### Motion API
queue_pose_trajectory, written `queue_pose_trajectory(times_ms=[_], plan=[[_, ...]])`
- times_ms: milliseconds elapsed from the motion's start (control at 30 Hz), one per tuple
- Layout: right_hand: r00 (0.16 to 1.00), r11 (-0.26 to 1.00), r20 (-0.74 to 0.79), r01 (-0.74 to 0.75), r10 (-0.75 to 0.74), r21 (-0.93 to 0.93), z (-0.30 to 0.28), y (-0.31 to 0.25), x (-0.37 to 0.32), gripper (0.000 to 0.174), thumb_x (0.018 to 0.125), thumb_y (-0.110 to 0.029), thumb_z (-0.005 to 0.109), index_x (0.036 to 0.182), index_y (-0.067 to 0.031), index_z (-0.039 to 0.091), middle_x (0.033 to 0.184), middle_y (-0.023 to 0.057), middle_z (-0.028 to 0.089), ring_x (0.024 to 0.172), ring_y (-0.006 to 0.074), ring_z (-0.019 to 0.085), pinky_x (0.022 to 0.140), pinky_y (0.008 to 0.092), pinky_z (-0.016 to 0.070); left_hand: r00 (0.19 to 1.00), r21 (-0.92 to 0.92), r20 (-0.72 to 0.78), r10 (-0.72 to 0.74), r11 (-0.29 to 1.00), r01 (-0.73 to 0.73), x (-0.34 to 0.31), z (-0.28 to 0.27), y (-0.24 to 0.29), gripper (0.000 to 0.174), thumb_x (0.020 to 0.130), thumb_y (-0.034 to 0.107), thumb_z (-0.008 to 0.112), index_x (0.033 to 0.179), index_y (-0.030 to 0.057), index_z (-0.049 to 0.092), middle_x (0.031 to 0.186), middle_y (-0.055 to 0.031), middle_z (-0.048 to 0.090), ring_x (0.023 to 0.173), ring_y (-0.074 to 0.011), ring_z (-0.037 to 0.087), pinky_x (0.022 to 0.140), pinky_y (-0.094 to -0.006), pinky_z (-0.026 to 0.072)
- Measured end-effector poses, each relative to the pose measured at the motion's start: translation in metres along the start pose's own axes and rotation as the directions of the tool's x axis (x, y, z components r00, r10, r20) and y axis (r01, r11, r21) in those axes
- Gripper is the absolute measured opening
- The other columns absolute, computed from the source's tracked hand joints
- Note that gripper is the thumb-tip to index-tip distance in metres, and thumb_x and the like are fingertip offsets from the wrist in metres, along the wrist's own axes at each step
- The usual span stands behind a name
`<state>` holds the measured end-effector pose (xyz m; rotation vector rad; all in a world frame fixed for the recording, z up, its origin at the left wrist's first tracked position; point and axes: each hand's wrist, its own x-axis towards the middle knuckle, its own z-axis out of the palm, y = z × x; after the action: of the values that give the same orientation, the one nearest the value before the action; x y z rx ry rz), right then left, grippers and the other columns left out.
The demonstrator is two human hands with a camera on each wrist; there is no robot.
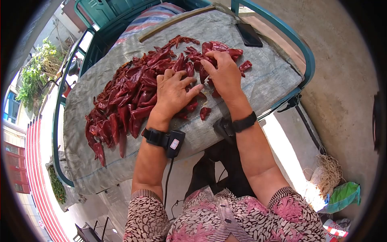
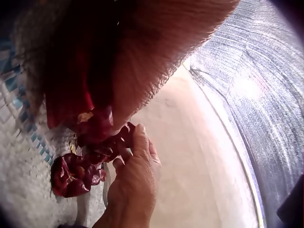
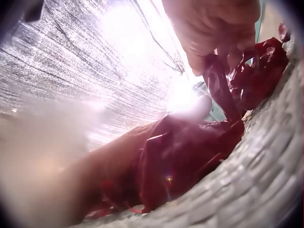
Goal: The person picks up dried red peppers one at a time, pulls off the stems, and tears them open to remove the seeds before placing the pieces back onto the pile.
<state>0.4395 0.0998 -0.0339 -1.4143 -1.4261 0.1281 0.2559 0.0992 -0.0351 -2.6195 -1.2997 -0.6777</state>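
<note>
A heap of dried red chili peppers (image 1: pixel 137 90) lies on a grey woven sheet (image 1: pixel 262 76). My left hand (image 1: pixel 173 92) rests on the heap's right side, fingers spread and bent, thumb out towards the other hand. Wrinkled peppers (image 2: pixel 95 121) show close under its palm in the left wrist view. To its right, my right hand (image 1: pixel 224 76) reaches over a smaller group of peppers (image 1: pixel 217 46). In the right wrist view its fingers pinch a long pepper (image 3: pixel 218 88). One short pepper piece (image 1: pixel 205 113) lies apart, nearer my body.
The sheet covers a cart bed with a teal metal rail (image 1: pixel 308 60). A phone (image 1: pixel 248 35) lies at the far right, and a wooden stick (image 1: pixel 175 23) along the back. Striped cloth (image 1: pixel 149 18) is behind it. On the ground at right are tangled string (image 1: pixel 328 173) and a green bag (image 1: pixel 344 197).
</note>
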Motion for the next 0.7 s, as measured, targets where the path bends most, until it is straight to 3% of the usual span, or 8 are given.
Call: queue_pose_trajectory(times_ms=[67,167,367,467,567,667,700], plan=[[0.987,0.993,-0.135,0.074,-0.086,-0.090,0.002,0.004,0.000,0.023,0.086,-0.022,0.074,0.108,-0.0122,0.071,0.104,0.0080,0.070,0.105,0.0311,0.064,0.086,0.0425,0.0530,0.999,0.029,-0.050,0.012,1.000,-0.011,-0.001,0.008,-0.003,0.038,0.096,0.046,0.059,0.111,0.0158,0.078,0.121,-0.0026,0.069,0.111,-0.0234,0.053,0.092,-0.0387,0.0354],[0.981,0.990,-0.178,0.051,-0.073,-0.129,0.000,0.003,0.003,0.023,0.084,-0.018,0.074,0.106,-0.0142,0.071,0.108,0.0067,0.068,0.107,0.0305,0.061,0.088,0.0420,0.0523,0.995,-0.030,-0.083,-0.049,0.998,0.047,0.000,0.012,-0.002,0.036,0.099,0.042,0.056,0.111,0.0150,0.077,0.118,-0.0025,0.071,0.109,-0.0235,0.054,0.092,-0.0390,0.0361],[0.946,0.946,-0.074,0.310,-0.317,-0.096,0.000,-0.003,0.002,0.026,0.080,-0.011,0.073,0.106,-0.0150,0.072,0.107,0.0062,0.067,0.105,0.0308,0.059,0.094,0.0422,0.0491,0.964,-0.189,-0.244,-0.105,0.980,0.059,0.004,0.011,-0.008,0.019,0.097,0.021,0.063,0.105,0.0086,0.075,0.097,-0.0061,0.072,0.091,-0.0267,0.056,0.082,-0.0388,0.0439],[0.914,0.912,0.018,0.406,-0.406,-0.060,-0.002,-0.016,-0.002,0.032,0.079,-0.008,0.074,0.110,-0.0151,0.072,0.108,0.0070,0.068,0.106,0.0298,0.059,0.095,0.0399,0.0482,0.922,-0.249,-0.376,-0.088,0.968,-0.010,0.007,0.004,-0.004,0.008,0.092,0.014,0.068,0.094,0.0070,0.071,0.087,-0.0083,0.069,0.083,-0.0297,0.056,0.076,-0.0411,0.0451],[0.885,0.898,0.165,0.440,-0.436,0.016,0.003,-0.010,-0.005,0.032,0.078,-0.008,0.075,0.109,-0.0144,0.072,0.105,0.0076,0.068,0.106,0.0300,0.060,0.094,0.0394,0.0481,0.908,-0.333,-0.413,-0.062,0.939,-0.087,0.007,-0.005,0.003,0.006,0.091,0.011,0.068,0.092,0.0056,0.069,0.084,-0.0084,0.068,0.083,-0.0292,0.056,0.077,-0.0407,0.0454],[0.922,0.940,0.209,0.340,-0.326,-0.034,-0.002,-0.014,-0.005,0.029,0.079,-0.011,0.076,0.107,-0.0109,0.072,0.103,0.0091,0.068,0.101,0.0314,0.063,0.090,0.0394,0.0501,0.872,-0.490,-0.438,-0.218,0.871,-0.028,0.006,-0.004,0.004,0.007,0.089,0.010,0.069,0.095,0.0061,0.068,0.086,-0.0074,0.067,0.084,-0.0283,0.057,0.078,-0.0401,0.0455],[0.952,0.967,0.175,0.255,-0.250,-0.008,-0.001,-0.013,-0.004,0.028,0.080,-0.013,0.077,0.107,-0.0098,0.071,0.103,0.0096,0.068,0.098,0.0319,0.064,0.088,0.0393,0.0508,0.849,-0.413,-0.471,-0.240,0.910,0.029,0.007,0.000,0.001,0.009,0.089,0.010,0.070,0.097,0.0064,0.068,0.087,-0.0069,0.067,0.085,-0.0280,0.057,0.079,-0.0399,0.0453]])
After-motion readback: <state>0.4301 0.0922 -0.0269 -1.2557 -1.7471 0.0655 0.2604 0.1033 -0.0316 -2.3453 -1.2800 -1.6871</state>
